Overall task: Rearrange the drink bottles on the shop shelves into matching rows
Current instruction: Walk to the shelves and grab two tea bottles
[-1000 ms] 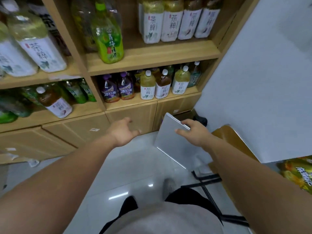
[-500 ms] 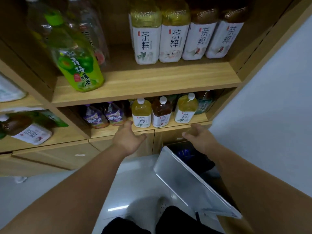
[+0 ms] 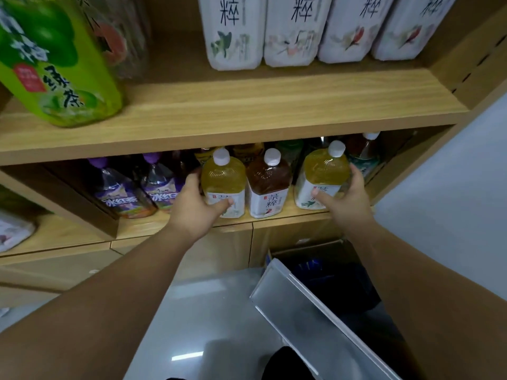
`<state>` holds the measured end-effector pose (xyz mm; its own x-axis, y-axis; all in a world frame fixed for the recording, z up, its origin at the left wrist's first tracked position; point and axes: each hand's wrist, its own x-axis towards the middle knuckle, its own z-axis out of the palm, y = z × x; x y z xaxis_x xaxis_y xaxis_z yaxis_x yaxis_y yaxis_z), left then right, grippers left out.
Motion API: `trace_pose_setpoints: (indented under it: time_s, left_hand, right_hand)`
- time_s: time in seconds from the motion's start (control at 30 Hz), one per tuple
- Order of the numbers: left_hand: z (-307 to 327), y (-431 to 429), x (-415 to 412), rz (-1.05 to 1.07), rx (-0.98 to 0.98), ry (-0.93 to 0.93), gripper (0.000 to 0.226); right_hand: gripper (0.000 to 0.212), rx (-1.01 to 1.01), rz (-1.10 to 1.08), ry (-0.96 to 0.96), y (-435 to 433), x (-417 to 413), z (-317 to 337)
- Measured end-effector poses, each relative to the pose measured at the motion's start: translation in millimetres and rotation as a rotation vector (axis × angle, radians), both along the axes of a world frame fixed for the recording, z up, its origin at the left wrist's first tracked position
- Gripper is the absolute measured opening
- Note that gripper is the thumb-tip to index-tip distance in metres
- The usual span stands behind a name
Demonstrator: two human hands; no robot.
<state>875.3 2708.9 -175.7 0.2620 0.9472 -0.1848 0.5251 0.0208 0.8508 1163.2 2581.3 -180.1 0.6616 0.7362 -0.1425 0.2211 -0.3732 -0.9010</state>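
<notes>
On the lower shelf (image 3: 274,219), at its front edge, three white-capped bottles stand upright in a row: a left yellow bottle (image 3: 223,179), a brown bottle (image 3: 269,185) in the middle, and a right yellow bottle (image 3: 323,174). The left hand (image 3: 194,208) grips the left yellow bottle, its thumb laid across the front of the white label and its fingers curled round the bottle's left side. The right hand (image 3: 348,200) grips the right yellow bottle the same way, thumb pressed on the label and fingers wrapped round the right side. The brown bottle stands between them, touched by neither hand. More bottles stand in shadow behind this row. To the left, two purple-capped bottles (image 3: 137,187) stand side by side on the same shelf. On the upper shelf (image 3: 260,105) a large green bottle (image 3: 52,67) stands at the left, and four white-labelled bottles (image 3: 315,31) stand packed together at the right. Below the right forearm a grey panel (image 3: 310,316) leans at a slant over the pale floor.
</notes>
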Motion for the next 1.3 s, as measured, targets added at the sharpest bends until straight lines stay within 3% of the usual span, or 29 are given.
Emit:
trace_pose_setpoints:
  time_s: [0.07, 0.13, 0.27, 0.5, 0.6, 0.97, 1.3]
  left_hand:
    - [0.6, 6.8, 6.8, 0.016, -0.02, -0.034, 0.074]
    - [3.1, 14.2, 13.5, -0.007, -0.033, -0.007, 0.05]
    - [13.3, 21.3, 21.2, -0.041, -0.061, 0.099, 0.029]
    - [17.3, 16.9, 20.8, -0.082, 0.034, 0.188, 0.047]
    - [16.4, 13.7, 16.0, -0.063, 0.077, 0.193, 0.079]
    - [43.7, -47.8, -30.2, 0.072, 0.097, 0.236, 0.091]
    - [158.0, -114.6, -78.6, 0.028, 0.032, 0.151, 0.085]
  right_hand:
    - [0.104, 0.005, 0.029, -0.035, 4.7, 3.2, -1.3]
    - [0.109, 0.002, 0.06, -0.088, 9.9, 10.1, -3.8]
    - [0.096, -0.045, 0.086, -0.164, 14.4, 19.9, -7.3]
    - [0.097, -0.053, 0.025, -0.196, 11.3, 14.2, -8.6]
    - [0.09, -0.01, 0.004, -0.169, 5.6, 10.0, -10.1]
    - [0.076, -0.077, 0.062, -0.076, -59.0, -24.6, 28.1]
    - [0.075, -0.093, 0.215, -0.026, -125.9, -72.8, 119.8]
